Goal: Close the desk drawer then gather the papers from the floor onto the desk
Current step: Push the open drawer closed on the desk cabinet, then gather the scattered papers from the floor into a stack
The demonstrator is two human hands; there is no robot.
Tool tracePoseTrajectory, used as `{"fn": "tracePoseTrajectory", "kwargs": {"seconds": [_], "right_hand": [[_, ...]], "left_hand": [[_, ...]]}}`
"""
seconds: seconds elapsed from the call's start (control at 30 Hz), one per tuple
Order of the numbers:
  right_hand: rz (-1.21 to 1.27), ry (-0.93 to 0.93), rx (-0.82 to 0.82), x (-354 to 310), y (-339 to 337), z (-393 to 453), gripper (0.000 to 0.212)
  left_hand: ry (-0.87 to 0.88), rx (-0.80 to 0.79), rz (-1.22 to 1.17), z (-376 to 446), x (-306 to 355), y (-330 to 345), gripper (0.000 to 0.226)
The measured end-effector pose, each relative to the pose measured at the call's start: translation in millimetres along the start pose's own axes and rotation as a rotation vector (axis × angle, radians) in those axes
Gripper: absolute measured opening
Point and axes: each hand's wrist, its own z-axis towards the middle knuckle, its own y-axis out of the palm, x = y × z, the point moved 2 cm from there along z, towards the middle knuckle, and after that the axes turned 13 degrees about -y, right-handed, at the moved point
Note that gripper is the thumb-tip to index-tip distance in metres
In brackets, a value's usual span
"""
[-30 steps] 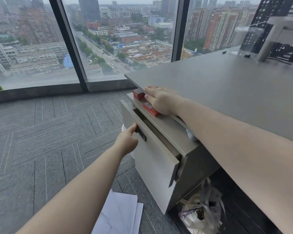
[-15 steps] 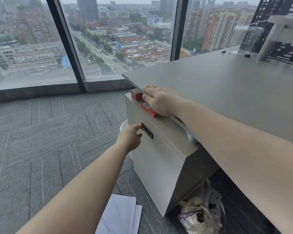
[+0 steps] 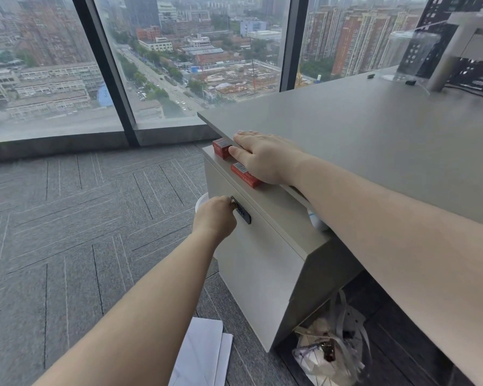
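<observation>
The beige drawer front (image 3: 251, 260) of the cabinet under the grey desk (image 3: 374, 135) sits flush with the cabinet body. My left hand (image 3: 215, 215) is curled into a loose fist, its knuckles against the dark lock plate (image 3: 243, 213) on the drawer front. My right hand (image 3: 262, 154) lies flat, palm down, on the desk's edge, fingers together. White papers (image 3: 204, 355) lie on the carpet at the bottom of the view, partly behind my left forearm.
Two red boxes (image 3: 243, 174) rest on the cabinet top under my right hand. A white round bin (image 3: 201, 203) stands behind the cabinet. A plastic bag (image 3: 326, 352) of rubbish sits under the desk. A monitor stand (image 3: 452, 59) is at the far right.
The drawer went from pulled out to shut flush. My left hand pushed it in and now rests on the lock plate. The right hand stayed put.
</observation>
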Motion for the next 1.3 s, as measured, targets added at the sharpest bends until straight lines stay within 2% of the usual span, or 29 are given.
{"fn": "tracePoseTrajectory", "kwargs": {"seconds": [0.13,0.4,0.6,0.7,0.8,1.0,1.1,1.17,1.3], "right_hand": [[-0.005,-0.002,0.003,-0.4,-0.5,-0.2,0.056],[-0.014,-0.003,-0.007,-2.2,-2.5,-2.0,0.055],[-0.015,-0.016,-0.003,-1.0,-1.8,-1.0,0.054],[-0.033,-0.015,-0.007,-1.9,-2.6,-2.8,0.055],[-0.075,-0.017,-0.032,-4.0,0.3,-2.2,0.059],[-0.216,-0.025,-0.064,-19.0,9.5,-0.6,0.064],[-0.214,-0.152,-0.083,-49.2,39.5,3.8,0.059],[-0.156,-0.196,-0.155,-66.2,80.2,11.4,0.057],[-0.016,-0.175,-0.345,-76.3,188.6,30.2,0.052]], "left_hand": [[-0.041,-0.062,-0.097,2.1,-1.9,1.2,0.024],[-0.053,-0.060,0.034,2.0,-5.8,-2.0,0.016],[-0.030,-0.095,0.054,8.3,-7.7,-2.6,0.022],[-0.042,-0.081,-0.014,2.9,-14.8,-1.8,0.023],[-0.057,-0.142,-0.071,-5.8,-31.0,-1.6,0.032],[-0.204,-0.234,0.000,-11.5,-104.3,-11.6,0.043],[-0.294,-0.246,0.017,-14.1,-146.2,-10.1,0.044],[-0.346,-0.251,0.008,-18.9,-174.9,0.7,0.044],[-0.458,-0.307,0.000,-40.1,-244.3,54.8,0.045]]}}
